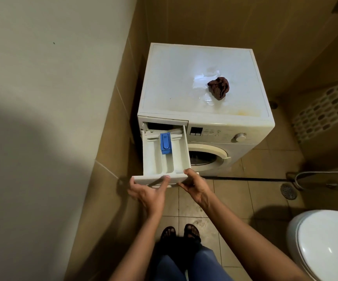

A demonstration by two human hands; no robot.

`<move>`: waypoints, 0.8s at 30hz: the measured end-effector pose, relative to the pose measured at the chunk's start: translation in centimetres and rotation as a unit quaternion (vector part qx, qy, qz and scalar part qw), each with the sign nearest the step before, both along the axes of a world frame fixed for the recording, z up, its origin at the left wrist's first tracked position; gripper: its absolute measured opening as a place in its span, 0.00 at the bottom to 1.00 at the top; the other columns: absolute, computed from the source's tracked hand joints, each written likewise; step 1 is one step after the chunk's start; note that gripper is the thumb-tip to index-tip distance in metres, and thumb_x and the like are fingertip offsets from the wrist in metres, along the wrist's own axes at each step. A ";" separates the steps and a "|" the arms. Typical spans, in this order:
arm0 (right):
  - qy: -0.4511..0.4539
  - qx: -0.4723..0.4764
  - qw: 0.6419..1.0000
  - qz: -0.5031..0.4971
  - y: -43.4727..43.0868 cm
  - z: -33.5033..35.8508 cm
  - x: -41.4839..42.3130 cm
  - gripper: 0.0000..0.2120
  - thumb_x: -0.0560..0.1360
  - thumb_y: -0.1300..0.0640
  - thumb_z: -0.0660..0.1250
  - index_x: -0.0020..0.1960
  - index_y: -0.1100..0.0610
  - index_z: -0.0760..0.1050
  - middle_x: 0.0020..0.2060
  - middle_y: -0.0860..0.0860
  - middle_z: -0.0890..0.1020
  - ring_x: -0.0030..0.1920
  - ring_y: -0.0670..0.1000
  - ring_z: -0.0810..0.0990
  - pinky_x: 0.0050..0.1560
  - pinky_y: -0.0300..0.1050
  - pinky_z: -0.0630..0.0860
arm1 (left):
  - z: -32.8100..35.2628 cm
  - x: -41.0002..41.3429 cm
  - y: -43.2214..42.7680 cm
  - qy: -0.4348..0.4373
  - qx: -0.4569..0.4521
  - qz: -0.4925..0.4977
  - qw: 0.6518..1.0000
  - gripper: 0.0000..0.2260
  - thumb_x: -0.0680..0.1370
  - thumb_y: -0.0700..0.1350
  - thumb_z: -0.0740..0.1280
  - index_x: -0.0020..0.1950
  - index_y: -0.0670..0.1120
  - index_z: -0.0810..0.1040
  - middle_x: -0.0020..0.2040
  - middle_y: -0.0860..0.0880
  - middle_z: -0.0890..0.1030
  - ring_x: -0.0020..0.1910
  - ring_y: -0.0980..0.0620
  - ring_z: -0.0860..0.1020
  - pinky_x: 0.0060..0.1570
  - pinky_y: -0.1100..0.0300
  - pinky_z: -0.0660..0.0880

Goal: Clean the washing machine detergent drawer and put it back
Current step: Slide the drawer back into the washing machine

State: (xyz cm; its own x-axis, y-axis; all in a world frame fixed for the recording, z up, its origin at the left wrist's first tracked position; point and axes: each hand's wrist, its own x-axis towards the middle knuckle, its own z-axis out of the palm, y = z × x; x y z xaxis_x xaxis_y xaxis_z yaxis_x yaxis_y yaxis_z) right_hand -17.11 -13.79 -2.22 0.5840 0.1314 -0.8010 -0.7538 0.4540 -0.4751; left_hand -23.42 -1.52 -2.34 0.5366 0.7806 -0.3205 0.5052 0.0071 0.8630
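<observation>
Washing machine (174,78) straight ahead of me, wall (42,78) close on its left. The drawer (156,161) sticks out toward me from the slot at the machine's top left; my left hand (145,191) grips the left end of its front, my right hand (194,185) the right end. An insert (165,143) sits in the drawer's middle compartment, toward the back. A cloth (218,87) lies on top of the machine, right of centre. Toilet (326,250) at my right, floor drain (288,191) between it and the machine.

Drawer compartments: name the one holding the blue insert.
The middle compartment: the blue insert sits at its far end; both outer compartments are plain white.
</observation>
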 end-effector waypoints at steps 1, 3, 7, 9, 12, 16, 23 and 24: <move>0.006 0.000 1.000 -0.003 0.2 -0.5 -0.1 0.10 0.71 0.65 0.69 0.52 0.63 0.73 0.54 0.62 0.75 0.53 0.61 0.78 0.52 0.51 0.81 | -0.2 0.2 0.0 0.012 -0.089 0.046 0.995 0.52 0.59 0.55 0.82 0.73 0.44 0.56 0.71 0.40 0.60 0.68 0.40 0.65 0.66 0.47 0.71; 0.017 0.004 1.000 -0.009 0.6 -1.3 0.0 0.10 0.72 0.65 0.68 0.53 0.63 0.73 0.54 0.62 0.75 0.53 0.61 0.77 0.56 0.52 0.78 | -0.8 1.1 0.3 0.024 -0.239 0.083 0.967 0.45 0.63 0.54 0.80 0.71 0.43 0.60 0.68 0.42 0.69 0.66 0.43 0.70 0.65 0.52 0.71; 0.023 0.015 1.000 -0.014 1.2 -2.6 0.8 0.07 0.73 0.64 0.68 0.50 0.64 0.75 0.49 0.61 0.78 0.51 0.59 0.78 0.53 0.50 0.80 | -1.1 3.0 0.9 0.022 -0.482 0.062 0.874 0.34 0.67 0.60 0.73 0.66 0.46 0.67 0.59 0.43 0.77 0.61 0.45 0.73 0.63 0.52 0.68; 0.023 0.026 0.999 -0.014 1.6 -3.0 1.2 0.07 0.73 0.63 0.68 0.50 0.63 0.75 0.49 0.60 0.78 0.51 0.58 0.78 0.51 0.49 0.80 | -1.7 3.7 1.3 0.015 -0.510 0.049 0.859 0.27 0.70 0.57 0.73 0.62 0.47 0.69 0.60 0.42 0.78 0.63 0.44 0.74 0.67 0.50 0.67; 0.019 0.032 0.999 -0.014 2.2 -3.4 2.0 0.07 0.73 0.63 0.68 0.50 0.63 0.75 0.50 0.60 0.78 0.51 0.58 0.78 0.51 0.49 0.80 | -2.4 4.8 1.8 0.006 -0.525 0.057 0.849 0.20 0.73 0.50 0.73 0.59 0.46 0.70 0.64 0.39 0.77 0.66 0.42 0.73 0.73 0.44 0.62; 0.022 0.022 0.999 -0.014 2.8 -3.5 3.0 0.06 0.73 0.63 0.68 0.49 0.62 0.75 0.48 0.60 0.77 0.50 0.57 0.78 0.47 0.47 0.80 | -2.6 5.9 2.3 -0.001 -0.528 0.080 0.845 0.23 0.74 0.46 0.73 0.64 0.43 0.68 0.64 0.38 0.76 0.66 0.41 0.74 0.72 0.44 0.64; 0.013 0.060 0.998 -0.031 3.4 -4.0 3.8 0.07 0.74 0.64 0.67 0.51 0.63 0.73 0.51 0.61 0.77 0.58 0.61 0.75 0.49 0.47 0.80 | -3.6 7.1 2.9 -0.010 -0.518 0.099 0.850 0.30 0.73 0.43 0.73 0.71 0.42 0.64 0.64 0.38 0.76 0.66 0.41 0.73 0.72 0.45 0.64; 0.011 0.067 0.997 -0.031 3.4 -4.2 3.9 0.07 0.74 0.63 0.66 0.52 0.63 0.73 0.51 0.61 0.77 0.59 0.61 0.75 0.49 0.47 0.80 | -3.8 7.2 3.0 -0.011 -0.516 0.098 0.851 0.31 0.73 0.43 0.74 0.72 0.42 0.64 0.64 0.38 0.76 0.66 0.41 0.73 0.72 0.45 0.65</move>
